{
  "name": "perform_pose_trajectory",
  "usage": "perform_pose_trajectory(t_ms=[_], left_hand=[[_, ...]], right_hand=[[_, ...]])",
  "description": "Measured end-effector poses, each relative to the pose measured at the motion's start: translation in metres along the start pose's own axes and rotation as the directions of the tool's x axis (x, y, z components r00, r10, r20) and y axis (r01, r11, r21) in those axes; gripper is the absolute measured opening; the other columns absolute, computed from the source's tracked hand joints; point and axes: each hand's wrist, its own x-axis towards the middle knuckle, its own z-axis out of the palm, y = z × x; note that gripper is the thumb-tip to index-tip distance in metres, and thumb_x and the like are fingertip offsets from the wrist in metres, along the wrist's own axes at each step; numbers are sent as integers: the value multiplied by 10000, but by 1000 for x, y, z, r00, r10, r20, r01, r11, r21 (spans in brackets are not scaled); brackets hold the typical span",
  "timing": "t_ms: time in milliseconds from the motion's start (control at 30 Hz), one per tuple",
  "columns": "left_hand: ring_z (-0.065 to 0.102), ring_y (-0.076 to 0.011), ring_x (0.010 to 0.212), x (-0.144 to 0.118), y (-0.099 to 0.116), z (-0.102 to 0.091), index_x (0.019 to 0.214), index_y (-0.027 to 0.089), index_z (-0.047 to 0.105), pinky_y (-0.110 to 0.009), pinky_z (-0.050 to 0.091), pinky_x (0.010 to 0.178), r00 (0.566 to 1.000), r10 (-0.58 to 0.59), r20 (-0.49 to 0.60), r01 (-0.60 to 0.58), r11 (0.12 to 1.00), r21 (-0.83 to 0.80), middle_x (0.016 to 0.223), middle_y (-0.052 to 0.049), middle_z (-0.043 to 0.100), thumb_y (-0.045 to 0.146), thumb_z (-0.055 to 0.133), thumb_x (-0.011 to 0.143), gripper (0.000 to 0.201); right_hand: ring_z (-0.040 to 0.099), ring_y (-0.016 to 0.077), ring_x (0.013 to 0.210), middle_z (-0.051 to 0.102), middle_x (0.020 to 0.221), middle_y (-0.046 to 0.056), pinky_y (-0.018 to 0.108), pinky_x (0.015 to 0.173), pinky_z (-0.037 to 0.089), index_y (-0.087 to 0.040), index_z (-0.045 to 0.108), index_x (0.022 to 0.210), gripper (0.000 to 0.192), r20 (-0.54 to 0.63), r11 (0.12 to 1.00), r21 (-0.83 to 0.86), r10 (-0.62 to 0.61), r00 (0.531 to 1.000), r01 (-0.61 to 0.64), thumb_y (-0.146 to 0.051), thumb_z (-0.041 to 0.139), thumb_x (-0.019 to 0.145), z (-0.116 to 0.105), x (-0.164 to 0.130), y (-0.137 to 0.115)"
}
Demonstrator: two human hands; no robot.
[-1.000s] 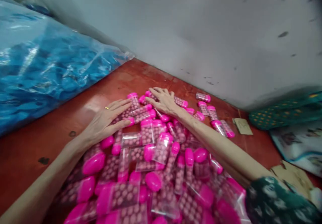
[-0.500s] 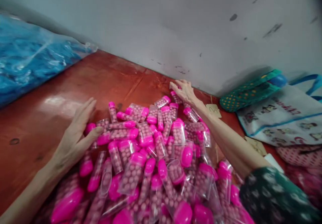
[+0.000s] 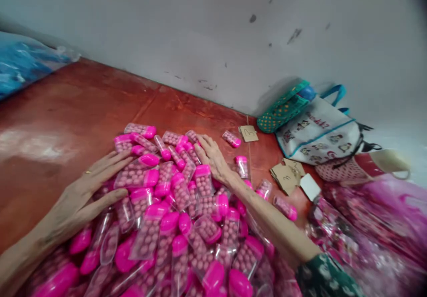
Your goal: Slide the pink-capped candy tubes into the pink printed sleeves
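A large heap of clear plastic bottles (image 3: 147, 239) with bright pink caps, filled with pink beads, lies in front of me. At the heap's left edge rests my left hand (image 3: 90, 190), its fingers stretched out against the bottles, a ring on one finger. On the far right side of the pile, my right hand (image 3: 211, 157) lies with straight fingers against the bottles there. Neither hand grips a bottle. A few loose bottles are apart from the heap on the right, such as one small bottle (image 3: 231, 138) near the wall.
A clear bag of blue items (image 3: 26, 66) lies far left. Along the grey wall (image 3: 187, 30) at right stand a green dotted pouch (image 3: 280, 112) and a white printed bag (image 3: 316, 132). Cardboard pieces (image 3: 285, 177) and pink plastic bags (image 3: 367, 226) lie on the reddish floor (image 3: 100, 97).
My right hand has come back from the wall toward the heap, pushing the far bottles inward. My left hand stays at the left edge. The view has turned to the right.
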Motion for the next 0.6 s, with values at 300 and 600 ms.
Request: perform_pose_trajectory(t_ms=[300, 600], left_hand=[[322, -223, 1285, -8, 16, 4, 1238, 514, 402, -436, 195, 1080, 998, -49, -38, 45, 995, -94, 1369, 140, 408, 412, 469, 789, 466], [300, -206, 1296, -10, 17, 3, 1266, 370, 431, -393, 196, 1075, 999, -40, -23, 38, 996, -80, 1400, 60, 389, 349, 487, 822, 448]], right_hand=[[460, 202, 1120, 536, 1216, 84, 346, 946, 345, -188, 528, 1169, 380, -66, 977, -143, 149, 987, -157, -343, 270, 937, -25, -26, 10], [384, 349, 1107, 464, 1232, 195, 560, 802, 364, -150, 495, 1177, 360, -189, 864, -299, 362, 913, -405, -317, 333, 903, -53, 3, 85]])
